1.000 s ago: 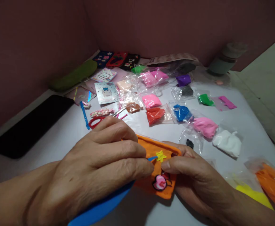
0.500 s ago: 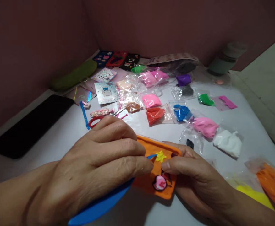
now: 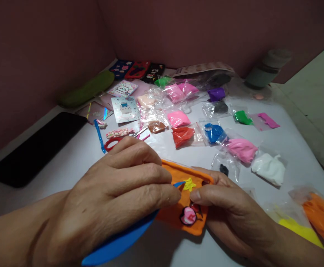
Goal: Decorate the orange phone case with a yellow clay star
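My left hand (image 3: 123, 196) is closed around a blue plastic clay-modelling tool (image 3: 123, 243). Its broad end sticks out below my palm, and its thin pointed tip meets the left side of a small yellow clay star (image 3: 189, 184). The star lies on an orange clay-covered panel (image 3: 175, 224) with rounded corners and a raised rim. My right hand (image 3: 228, 207) grips this panel by its right edge, thumb on top close to the star and fingers underneath. Below the thumb sits a pink clay shape with a dark outline (image 3: 188, 216). My left hand covers the panel's left part.
Small bags of coloured clay, such as red (image 3: 182, 136), blue (image 3: 214, 132), white (image 3: 269, 168) and orange (image 3: 321, 218), lie across the white table. A black phone-like slab (image 3: 36, 148) is at left, red-handled scissors (image 3: 112, 143) beyond my left hand, a bottle (image 3: 267, 70) at back right.
Almost nothing differs. The blue tool's broad end has shifted very slightly, while both hands and the panel keep their places.
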The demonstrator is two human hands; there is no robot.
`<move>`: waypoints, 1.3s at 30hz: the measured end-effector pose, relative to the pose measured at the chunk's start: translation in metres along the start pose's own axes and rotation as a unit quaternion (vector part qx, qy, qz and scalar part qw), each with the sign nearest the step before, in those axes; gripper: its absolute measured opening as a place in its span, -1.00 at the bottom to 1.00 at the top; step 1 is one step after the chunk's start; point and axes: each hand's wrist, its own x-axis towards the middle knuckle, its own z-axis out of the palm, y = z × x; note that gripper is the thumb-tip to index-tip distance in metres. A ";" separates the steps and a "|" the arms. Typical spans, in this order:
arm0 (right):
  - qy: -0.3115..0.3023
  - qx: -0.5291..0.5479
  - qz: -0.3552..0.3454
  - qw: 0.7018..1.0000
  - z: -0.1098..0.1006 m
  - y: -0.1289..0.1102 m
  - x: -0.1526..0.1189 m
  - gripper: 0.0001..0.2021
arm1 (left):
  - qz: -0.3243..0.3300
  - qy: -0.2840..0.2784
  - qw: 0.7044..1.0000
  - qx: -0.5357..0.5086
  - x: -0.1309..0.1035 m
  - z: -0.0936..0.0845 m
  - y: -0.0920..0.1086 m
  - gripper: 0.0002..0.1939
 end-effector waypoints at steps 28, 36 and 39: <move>-0.037 0.000 -0.005 0.999 0.001 -0.002 0.000 -0.68 | 0.005 -0.004 1.000 -0.014 0.002 -0.002 0.002 -0.66; -0.020 -0.002 -0.008 1.000 -0.001 -0.001 0.001 -0.68 | -0.002 -0.009 0.999 -0.036 0.001 0.004 0.003 -0.61; -0.030 0.002 -0.008 1.000 0.001 -0.001 0.001 -0.68 | -0.003 0.012 1.000 -0.017 0.002 0.005 0.002 -0.63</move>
